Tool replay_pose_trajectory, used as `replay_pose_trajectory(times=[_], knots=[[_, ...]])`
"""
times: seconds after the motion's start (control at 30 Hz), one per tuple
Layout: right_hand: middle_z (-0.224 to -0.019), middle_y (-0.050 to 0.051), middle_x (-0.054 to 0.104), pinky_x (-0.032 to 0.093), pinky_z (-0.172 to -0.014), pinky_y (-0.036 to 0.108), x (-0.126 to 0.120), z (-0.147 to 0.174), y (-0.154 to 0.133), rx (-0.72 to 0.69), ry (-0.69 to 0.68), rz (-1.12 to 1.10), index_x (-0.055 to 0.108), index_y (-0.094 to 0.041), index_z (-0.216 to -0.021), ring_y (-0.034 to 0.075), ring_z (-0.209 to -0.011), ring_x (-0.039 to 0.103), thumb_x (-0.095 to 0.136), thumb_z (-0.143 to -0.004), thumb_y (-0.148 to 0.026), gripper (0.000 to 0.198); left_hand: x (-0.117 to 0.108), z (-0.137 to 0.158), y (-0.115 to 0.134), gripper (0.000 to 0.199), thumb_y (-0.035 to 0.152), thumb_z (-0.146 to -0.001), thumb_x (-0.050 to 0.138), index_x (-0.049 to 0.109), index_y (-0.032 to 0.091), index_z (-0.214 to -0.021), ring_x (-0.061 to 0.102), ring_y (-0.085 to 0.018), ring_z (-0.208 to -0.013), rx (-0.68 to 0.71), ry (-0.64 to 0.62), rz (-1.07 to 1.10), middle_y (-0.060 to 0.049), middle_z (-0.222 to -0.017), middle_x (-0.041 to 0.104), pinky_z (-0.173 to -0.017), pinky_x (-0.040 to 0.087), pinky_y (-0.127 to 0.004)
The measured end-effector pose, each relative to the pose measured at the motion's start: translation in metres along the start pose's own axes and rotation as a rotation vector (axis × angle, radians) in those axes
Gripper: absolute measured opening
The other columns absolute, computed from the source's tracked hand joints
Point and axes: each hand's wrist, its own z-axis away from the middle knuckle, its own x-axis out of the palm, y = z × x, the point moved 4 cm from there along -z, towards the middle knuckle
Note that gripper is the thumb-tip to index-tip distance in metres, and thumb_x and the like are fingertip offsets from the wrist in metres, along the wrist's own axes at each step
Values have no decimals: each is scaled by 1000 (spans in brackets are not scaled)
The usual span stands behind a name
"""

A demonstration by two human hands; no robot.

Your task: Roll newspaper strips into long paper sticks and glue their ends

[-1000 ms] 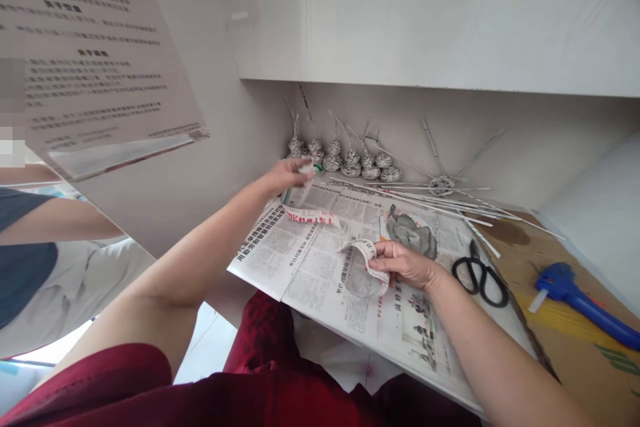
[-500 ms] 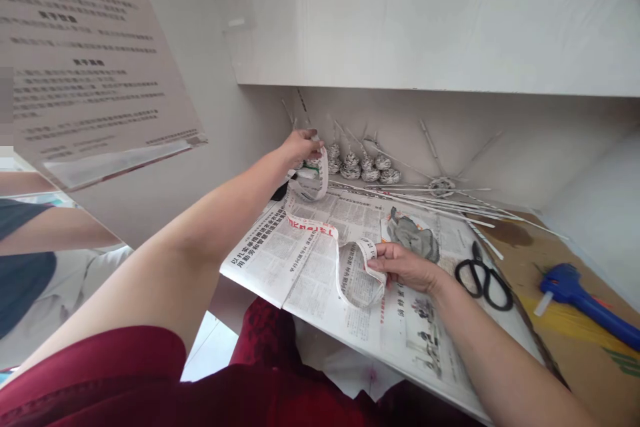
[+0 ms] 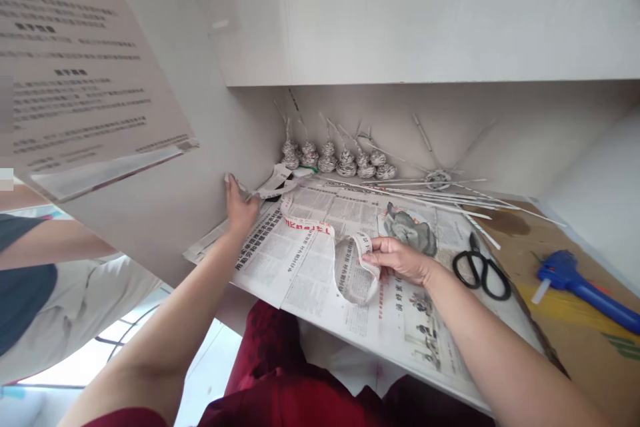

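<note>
A long folded strip of newspaper (image 3: 306,224), with red and black print, curves across the newspaper sheet (image 3: 305,273) on the table. My right hand (image 3: 403,260) pinches one end of it between thumb and fingers, and a loop hangs just left of those fingertips. At the table's left edge, by the side wall, my left hand (image 3: 243,208) has its thumb and fingers closed on a pale stretch of paper strip. This stretch appears to run on toward the red-printed part, though the join is unclear. Close behind my right hand lies a crumpled grey cloth (image 3: 413,230).
Black-handled scissors (image 3: 481,272) and a blue glue gun (image 3: 575,287) lie to the right, the gun on cardboard (image 3: 580,360). Several woven paper gourds (image 3: 327,159) line the back wall beside thin paper sticks (image 3: 425,199). A white cabinet (image 3: 400,20) overhangs the back. Another person's arm (image 3: 35,240) shows at left.
My left hand has come down and left from near the paper gourds to the table's left edge, bringing paper strip along. My right hand keeps its pinch nearly in place. The view has shifted slightly.
</note>
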Motion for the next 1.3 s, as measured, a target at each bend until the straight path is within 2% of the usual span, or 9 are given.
replay_pose_trajectory(times=[0.2, 0.3, 0.4, 0.53, 0.73, 0.9, 1.0, 1.13, 1.3], knots=[[-73, 0, 65, 45, -47, 19, 1, 1, 0, -12, 1, -10, 66, -15, -90, 8, -54, 57, 72, -73, -35, 27, -21, 22, -18, 90, 44, -72, 62, 22, 9, -145, 33, -35, -132, -120, -75, -199, -21, -147, 27, -105, 33, -43], [-73, 0, 66, 45, -48, 19, 3, 2, -2, -18, -1, -21, 67, -15, -92, 9, -54, 58, 71, -73, -35, 27, -30, 27, -19, 76, 50, -74, 58, 41, 15, -138, 56, -39, -108, -175, -344, -369, -20, -119, 59, -87, 44, -48], [-72, 0, 67, 46, -49, 20, 5, 2, -4, -27, -8, -33, 67, -15, -92, 9, -55, 58, 71, -73, -34, 27, -42, 29, -11, 57, 51, -79, 49, 57, 19, -125, 60, -41, -96, -154, -348, -549, -19, -98, 68, -75, 46, -49], [-71, 0, 67, 45, -49, 20, 7, 3, -6, -20, -5, -43, 67, -15, -91, 9, -55, 58, 72, -72, -32, 26, -27, 33, 10, 48, 49, -81, 47, 63, 22, -117, 65, -28, -77, -13, -474, -374, -10, -74, 69, -69, 47, -35], [-76, 1, 68, 46, -56, 21, 6, 2, -5, -18, 4, -74, 67, -15, -91, 10, -61, 60, 73, -72, -30, 25, 23, 30, 33, 53, 17, -76, 47, 56, 26, -128, 62, -25, -92, 331, -456, -381, -10, -109, 64, -77, 46, -31], [-75, 1, 67, 44, -50, 18, 4, 1, -2, -36, -12, -55, 67, -15, -91, 9, -58, 59, 71, -74, -31, 23, 49, 0, 37, 28, 19, -73, 55, 73, 20, -94, 61, -26, -98, 266, -504, -48, -8, -101, 69, -89, 43, -35], [-75, 1, 68, 44, -49, 19, 3, 0, -1, -24, -20, -52, 67, -15, -92, 9, -57, 60, 70, -76, -31, 23, 42, -15, 41, 33, 34, -75, 60, 69, 16, -102, 62, -24, -93, 175, -422, 227, -8, -101, 70, -85, 47, -35], [-81, 3, 69, 50, -62, 23, 2, 0, -1, -19, -19, -84, 66, -15, -96, 12, -68, 64, 70, -76, -29, 25, 23, -9, 39, 59, 52, -61, 72, 65, 16, -107, 65, -24, -87, -23, -411, 603, -11, -102, 69, -77, 51, -37], [-83, 3, 70, 50, -67, 25, 3, 1, -1, -15, -14, -111, 67, -16, -94, 13, -71, 65, 71, -75, -28, 23, -20, 23, 40, 49, 51, -61, 74, 69, 18, -97, 58, -28, -107, -33, -640, 461, -11, -122, 60, -91, 47, -41]])
